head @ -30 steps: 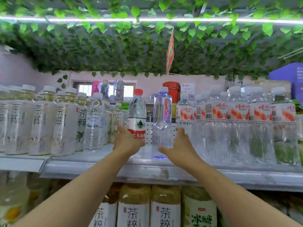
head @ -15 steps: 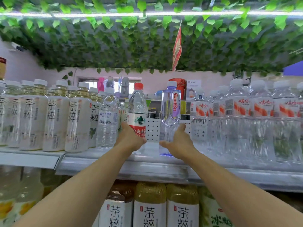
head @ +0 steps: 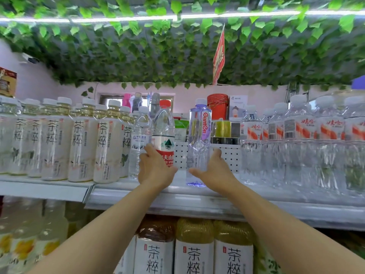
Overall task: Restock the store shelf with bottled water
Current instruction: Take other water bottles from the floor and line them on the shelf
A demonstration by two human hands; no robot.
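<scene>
**Clear bottles seated on shelf**

Clear red-cap bottle (head: 163, 135) gripped by left hand (head: 156, 169); Ganten bottle (head: 198, 145) cupped by right hand (head: 213, 171). Both upright on shelf (head: 276, 206), barely shifted over the last second. Placement judged near-complete.

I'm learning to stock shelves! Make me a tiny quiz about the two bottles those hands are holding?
1. True or false: the left hand holds the red-capped bottle.
2. Which brand word is on the purple-tinted bottle in the right hand? A) Ganten B) Evian C) Fiji
3. Fill in: the purple-tinted bottle's base rests on the ____.

Key: 1 true; 2 A; 3 shelf.
</scene>
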